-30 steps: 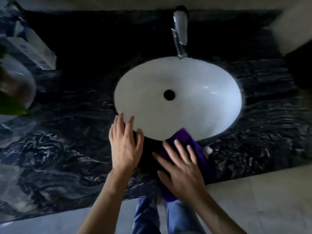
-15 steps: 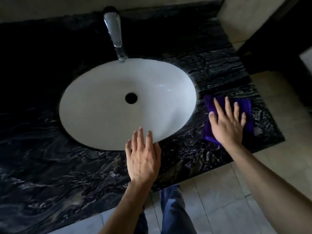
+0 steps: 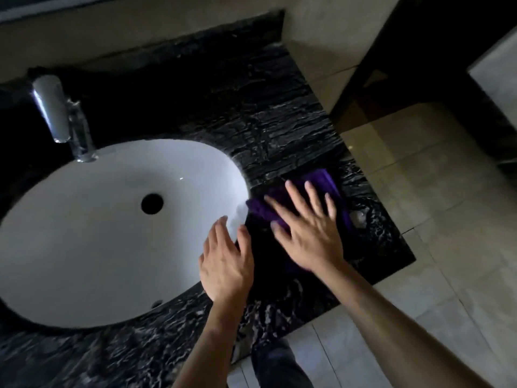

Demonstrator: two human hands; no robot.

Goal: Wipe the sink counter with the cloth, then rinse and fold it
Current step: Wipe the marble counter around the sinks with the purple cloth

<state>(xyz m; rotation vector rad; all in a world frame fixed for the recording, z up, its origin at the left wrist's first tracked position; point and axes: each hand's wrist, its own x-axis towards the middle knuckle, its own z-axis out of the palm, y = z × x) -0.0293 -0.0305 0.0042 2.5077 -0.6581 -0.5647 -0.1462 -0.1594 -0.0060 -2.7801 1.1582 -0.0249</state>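
A purple cloth (image 3: 321, 182) lies flat on the black marble counter (image 3: 279, 121), right of the white oval sink (image 3: 84, 233). My right hand (image 3: 305, 231) presses on the cloth with fingers spread, covering its near half. My left hand (image 3: 226, 264) rests flat at the sink's right rim, fingers apart, holding nothing. The cloth's left corner reaches the sink's edge.
A chrome faucet (image 3: 61, 116) stands behind the sink at the left. The counter ends at its right edge (image 3: 391, 233), with beige floor tiles (image 3: 447, 219) beyond. A dark door frame (image 3: 363, 65) is at the upper right. My jeans (image 3: 277, 365) show below.
My right hand has slid the cloth leftward toward the sink's rim. My left hand has moved closer to it along the rim. The view has shifted further right.
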